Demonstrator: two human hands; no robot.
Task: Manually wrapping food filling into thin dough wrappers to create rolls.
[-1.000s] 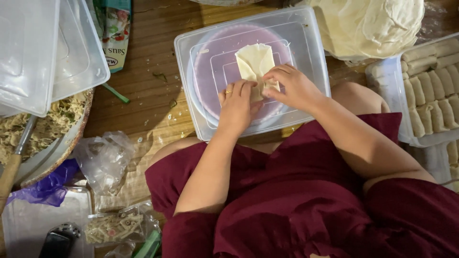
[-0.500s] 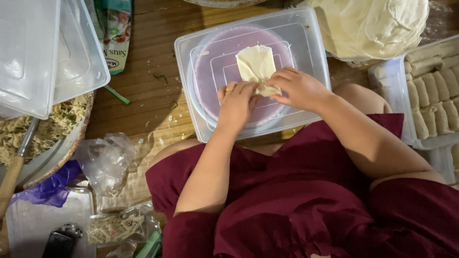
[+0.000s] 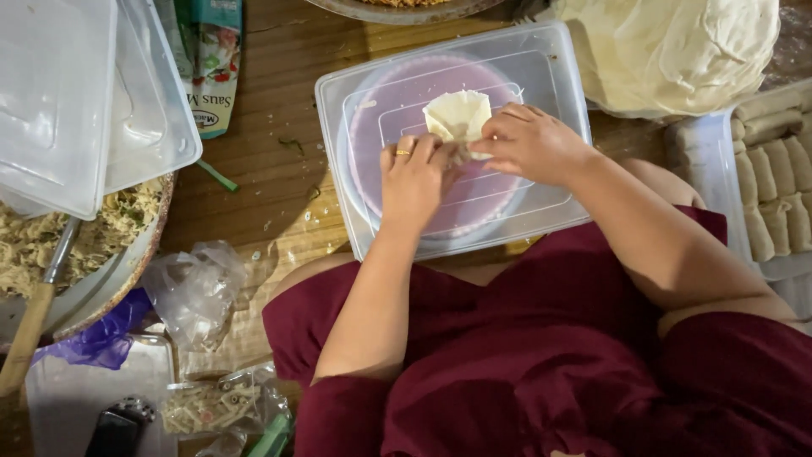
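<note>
Both hands, left (image 3: 416, 178) and right (image 3: 534, 144), pinched one pale wrapper (image 3: 458, 116) at the middle of one clear lid (image 3: 558, 80), while about nine finished rolls (image 3: 774, 182) lay in one tray (image 3: 706, 169) at the table's right edge.

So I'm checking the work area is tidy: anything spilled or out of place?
Mostly tidy. Small green scraps and crumbs lie on the wooden floor left of the lid where both hands fold a wrapper.

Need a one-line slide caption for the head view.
Left hand and right hand fold a pale wrapper on a clear plastic lid.
</note>
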